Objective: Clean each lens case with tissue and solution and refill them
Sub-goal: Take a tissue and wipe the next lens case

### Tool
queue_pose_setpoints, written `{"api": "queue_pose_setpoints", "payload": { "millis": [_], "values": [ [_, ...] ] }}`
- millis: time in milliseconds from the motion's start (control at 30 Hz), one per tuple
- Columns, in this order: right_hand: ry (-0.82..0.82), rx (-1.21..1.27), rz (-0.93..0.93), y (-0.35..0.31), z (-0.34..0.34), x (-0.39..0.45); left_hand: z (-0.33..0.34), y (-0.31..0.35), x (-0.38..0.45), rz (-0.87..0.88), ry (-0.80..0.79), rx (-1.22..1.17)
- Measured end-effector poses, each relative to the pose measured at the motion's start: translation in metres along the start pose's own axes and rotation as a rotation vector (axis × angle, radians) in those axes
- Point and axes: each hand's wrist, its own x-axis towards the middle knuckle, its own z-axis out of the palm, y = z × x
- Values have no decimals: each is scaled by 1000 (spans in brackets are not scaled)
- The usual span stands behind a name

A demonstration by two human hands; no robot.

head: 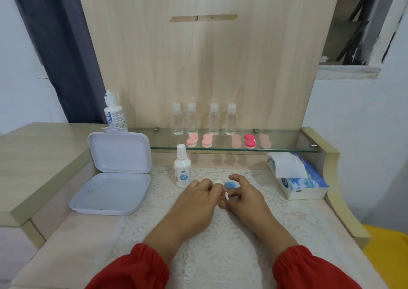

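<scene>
A lens case with a blue cap (230, 185) lies on the lace mat between my hands. My left hand (199, 197) curls its fingers round the white end of the case. My right hand (244, 195) arches over the blue cap, thumb and fingers around it. A small white solution bottle (182, 170) stands just left of my left hand. Several more lens cases, pale pink (191, 140), peach (236, 140) and bright pink (250, 140), lie on the glass shelf (287, 149). A tissue box (297, 176) with a tissue sticking out sits at the right.
An open white plastic box (114, 178) lies at the left, its lid leaning upright. A larger solution bottle (114, 114) stands behind it. Several clear small bottles (214, 119) line the back of the shelf. The lace mat (220, 244) covers the desk's middle.
</scene>
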Motion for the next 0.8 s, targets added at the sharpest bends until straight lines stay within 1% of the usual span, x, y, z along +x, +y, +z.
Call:
{"api": "queue_pose_setpoints", "payload": {
  "millis": [67, 100, 233, 300, 433, 500, 600, 667, 733, 800],
  "values": [
    [4, -13, -16, -1, -1, 0, -1, 7, -1, 67, 57, 70],
    [9, -19, -29, -1, 0, -1, -3, 12, 0, 56, 70, 88],
    [22, -19, -49, 2, 1, -2, -15, 21, 11, -128, -29, 46],
    [27, -21, -37, 1, 1, -2, -16, 20, 16, -180, -60, -80],
    [27, -29, -21, -3, 0, -2, -9, 7, 16, -299, -85, -504],
    [17, -28, -15, -4, 0, -2, -7, 3, 11, -296, -85, -556],
    [16, -29, -25, -2, 0, -2, -9, 4, 0, -243, -103, -415],
    [11, -30, -34, 0, 0, -3, -12, 10, -3, -146, -112, -177],
    [8, -24, -40, 1, 0, -3, -12, 16, -2, -70, -87, 46],
    [12, -49, -63, 2, 1, -4, -10, 20, 1, -70, -40, 112]
  ]
}}
